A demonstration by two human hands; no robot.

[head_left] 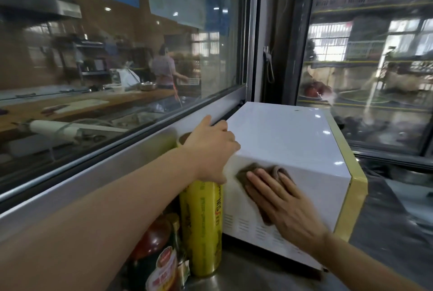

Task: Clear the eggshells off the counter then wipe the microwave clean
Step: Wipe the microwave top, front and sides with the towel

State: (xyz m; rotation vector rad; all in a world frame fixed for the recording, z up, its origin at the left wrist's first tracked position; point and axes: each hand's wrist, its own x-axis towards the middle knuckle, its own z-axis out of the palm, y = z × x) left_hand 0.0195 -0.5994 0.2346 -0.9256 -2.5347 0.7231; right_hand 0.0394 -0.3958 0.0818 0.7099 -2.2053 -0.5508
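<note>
Sideways, microwave (288, 150) long axis perhaps rightward, hands' cloth (276, 171) against its side.

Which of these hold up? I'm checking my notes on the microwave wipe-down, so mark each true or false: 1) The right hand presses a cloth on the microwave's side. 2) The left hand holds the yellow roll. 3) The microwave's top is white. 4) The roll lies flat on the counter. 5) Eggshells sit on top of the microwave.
1) True: the right hand presses a brown cloth flat against the side of the microwave.
2) False: the left hand rests on the microwave's top back corner; the yellow roll stands below it.
3) True.
4) False: it stands upright beside the microwave.
5) False: no eggshells show there.
</note>
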